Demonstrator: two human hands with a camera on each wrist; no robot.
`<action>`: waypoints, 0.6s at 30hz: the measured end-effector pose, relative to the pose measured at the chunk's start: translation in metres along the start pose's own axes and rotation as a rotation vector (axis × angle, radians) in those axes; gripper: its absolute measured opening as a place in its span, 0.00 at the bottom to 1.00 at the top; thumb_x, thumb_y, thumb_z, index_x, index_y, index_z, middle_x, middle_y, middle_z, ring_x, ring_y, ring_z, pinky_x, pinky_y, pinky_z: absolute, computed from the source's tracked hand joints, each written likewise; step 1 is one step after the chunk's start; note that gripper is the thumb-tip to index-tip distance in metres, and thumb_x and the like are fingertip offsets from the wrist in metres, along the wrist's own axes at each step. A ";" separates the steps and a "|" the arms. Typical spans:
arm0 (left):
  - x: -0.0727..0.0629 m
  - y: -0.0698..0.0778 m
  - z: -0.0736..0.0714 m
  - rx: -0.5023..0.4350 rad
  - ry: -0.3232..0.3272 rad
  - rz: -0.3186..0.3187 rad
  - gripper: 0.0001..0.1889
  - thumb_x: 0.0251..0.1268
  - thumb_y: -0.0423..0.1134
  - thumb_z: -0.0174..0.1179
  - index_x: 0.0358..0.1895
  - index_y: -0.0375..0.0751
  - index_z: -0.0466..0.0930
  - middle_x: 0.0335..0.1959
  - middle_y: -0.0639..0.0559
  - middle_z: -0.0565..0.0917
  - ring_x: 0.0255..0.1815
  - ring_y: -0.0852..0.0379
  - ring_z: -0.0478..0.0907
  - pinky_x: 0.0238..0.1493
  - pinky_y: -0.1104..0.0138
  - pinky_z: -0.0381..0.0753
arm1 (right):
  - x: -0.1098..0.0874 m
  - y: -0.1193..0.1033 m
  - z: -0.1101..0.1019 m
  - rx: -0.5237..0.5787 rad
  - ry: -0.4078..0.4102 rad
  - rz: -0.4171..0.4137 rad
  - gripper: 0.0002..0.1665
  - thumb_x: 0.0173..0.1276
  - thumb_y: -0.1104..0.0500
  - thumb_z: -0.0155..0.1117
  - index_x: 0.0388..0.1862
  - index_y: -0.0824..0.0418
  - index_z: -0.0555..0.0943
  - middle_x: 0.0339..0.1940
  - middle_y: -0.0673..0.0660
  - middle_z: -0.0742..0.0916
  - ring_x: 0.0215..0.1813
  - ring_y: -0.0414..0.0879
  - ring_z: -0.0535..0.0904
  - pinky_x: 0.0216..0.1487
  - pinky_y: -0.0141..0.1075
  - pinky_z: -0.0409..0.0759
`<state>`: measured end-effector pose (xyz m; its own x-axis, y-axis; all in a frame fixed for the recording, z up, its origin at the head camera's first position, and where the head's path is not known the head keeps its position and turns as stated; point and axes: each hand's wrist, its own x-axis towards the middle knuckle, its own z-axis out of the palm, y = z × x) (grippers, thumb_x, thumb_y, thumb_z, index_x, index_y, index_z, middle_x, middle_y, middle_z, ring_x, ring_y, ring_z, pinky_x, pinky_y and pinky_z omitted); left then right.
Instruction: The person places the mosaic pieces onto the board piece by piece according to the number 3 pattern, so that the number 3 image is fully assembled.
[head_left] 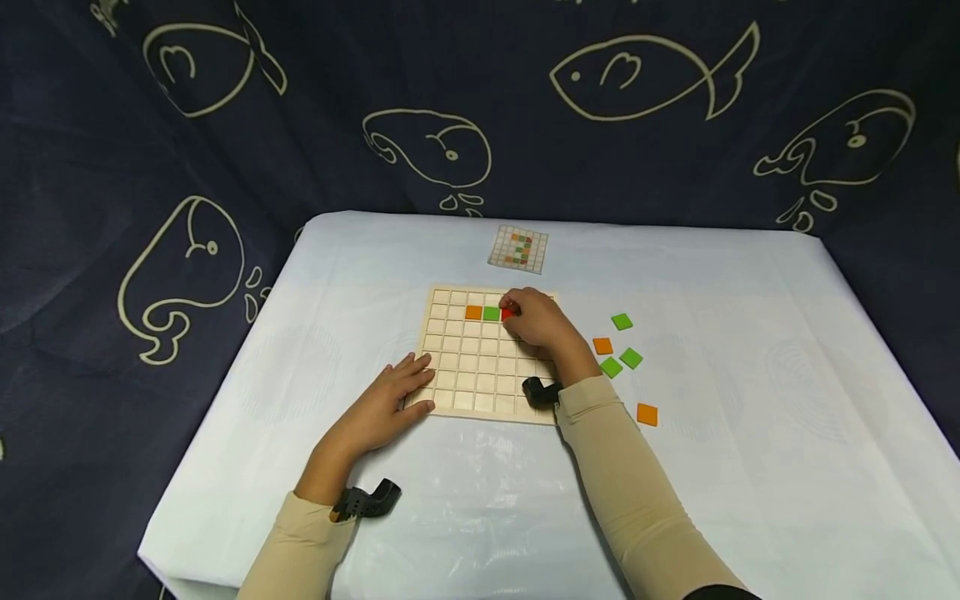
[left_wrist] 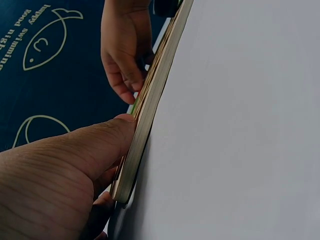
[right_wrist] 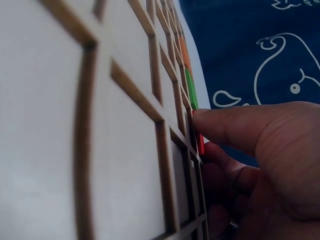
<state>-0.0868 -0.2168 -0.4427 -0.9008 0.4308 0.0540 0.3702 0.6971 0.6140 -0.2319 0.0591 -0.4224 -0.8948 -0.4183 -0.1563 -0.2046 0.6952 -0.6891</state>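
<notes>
A light wooden grid board point(head_left: 467, 367) lies on the white table. In its second row from the far edge sit an orange tile point(head_left: 474, 312), a green tile point(head_left: 491, 313) and a red tile point(head_left: 507, 314), side by side. My right hand point(head_left: 536, 321) pinches the red tile, the thumb at one side and fingertips at the other in the right wrist view. Part of that tile is hidden by the fingers. My left hand point(head_left: 386, 404) rests at the board's near left corner, fingers spread along its edge and thumb point(left_wrist: 112, 140) against the near side.
Right of the board lie loose green tiles point(head_left: 632, 358) and orange tiles point(head_left: 647, 414), beside my right forearm. Beyond the far edge a small printed pattern card point(head_left: 518, 249) shows a grid with coloured squares. A dark curtain point(head_left: 525, 158) with fish drawings hangs behind the table.
</notes>
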 end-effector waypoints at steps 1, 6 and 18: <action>0.000 0.000 0.000 0.000 0.000 0.003 0.29 0.70 0.43 0.63 0.69 0.32 0.71 0.75 0.42 0.63 0.78 0.42 0.53 0.74 0.41 0.47 | 0.000 0.001 0.000 0.006 0.001 -0.003 0.18 0.71 0.63 0.58 0.59 0.60 0.78 0.54 0.60 0.79 0.54 0.55 0.74 0.58 0.48 0.73; 0.000 0.000 0.003 -0.002 0.004 0.004 0.29 0.69 0.43 0.64 0.68 0.31 0.71 0.75 0.42 0.63 0.78 0.41 0.53 0.74 0.40 0.47 | -0.002 0.004 -0.001 0.041 -0.012 -0.036 0.18 0.71 0.63 0.58 0.59 0.60 0.78 0.52 0.59 0.80 0.52 0.54 0.75 0.56 0.47 0.74; 0.000 0.000 0.001 0.020 0.006 0.017 0.29 0.70 0.43 0.63 0.69 0.31 0.71 0.75 0.41 0.63 0.77 0.40 0.53 0.73 0.39 0.48 | -0.024 0.009 -0.023 0.106 -0.005 -0.133 0.20 0.76 0.61 0.56 0.64 0.63 0.75 0.56 0.60 0.80 0.56 0.54 0.76 0.53 0.47 0.77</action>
<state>-0.0866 -0.2159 -0.4433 -0.8956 0.4394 0.0688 0.3899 0.7013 0.5967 -0.2216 0.0881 -0.4088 -0.8605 -0.5056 -0.0624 -0.2777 0.5683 -0.7745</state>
